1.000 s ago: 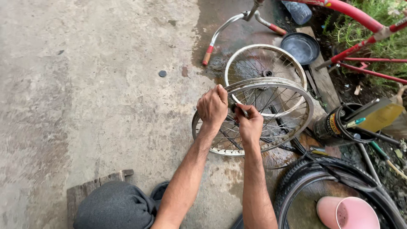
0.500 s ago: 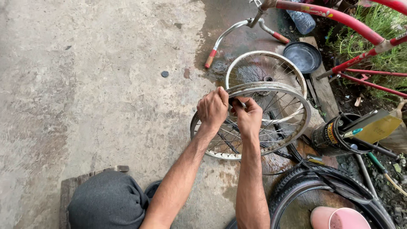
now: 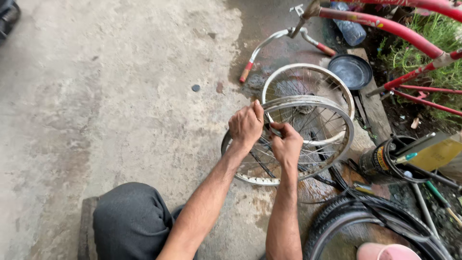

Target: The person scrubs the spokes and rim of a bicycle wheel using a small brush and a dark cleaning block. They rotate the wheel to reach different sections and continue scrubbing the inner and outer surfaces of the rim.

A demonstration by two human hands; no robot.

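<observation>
The left hand (image 3: 245,126) clamps on the near-left edge of a spoked bicycle wheel rim (image 3: 337,120), tilted up off the concrete floor (image 3: 120,106). Just beside it, the right hand (image 3: 287,144) closes around a small tool (image 3: 273,129) at the same edge. A second rim (image 3: 308,72) lies flat behind; a black tyre (image 3: 337,216) lies near right.

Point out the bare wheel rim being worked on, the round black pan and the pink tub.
wheel rim (image 3: 347,126), head view, on the metal band at its right side.
black pan (image 3: 351,71), head view, on its dark inner floor.
pink tub (image 3: 385,252), head view, on its rim at the bottom edge.
</observation>
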